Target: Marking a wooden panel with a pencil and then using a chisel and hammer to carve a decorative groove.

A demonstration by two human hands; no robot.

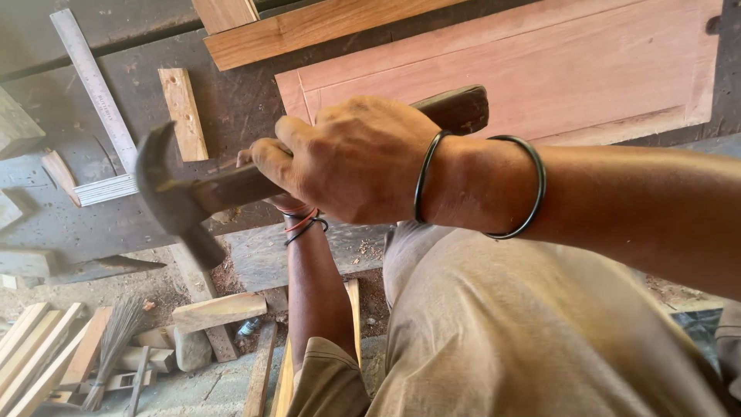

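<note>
My right hand [351,158], with two dark bangles on its wrist, grips the dark wooden handle of a claw hammer [176,199]. The hammer's metal head hangs to the left over the edge of a dark workbench [239,108]. My left hand [284,204] comes up from below, with red and black threads at the wrist. It is almost wholly hidden behind the right hand and the hammer handle, so what it holds does not show. A pale reddish wooden panel [532,69] lies on the bench just beyond both hands.
A metal try square [96,100] and a small wood block [183,112] lie on the bench at the left. Planks [309,27] lie at the back. Below on the floor are wood offcuts [46,355], a broom [116,340] and a stone [191,349].
</note>
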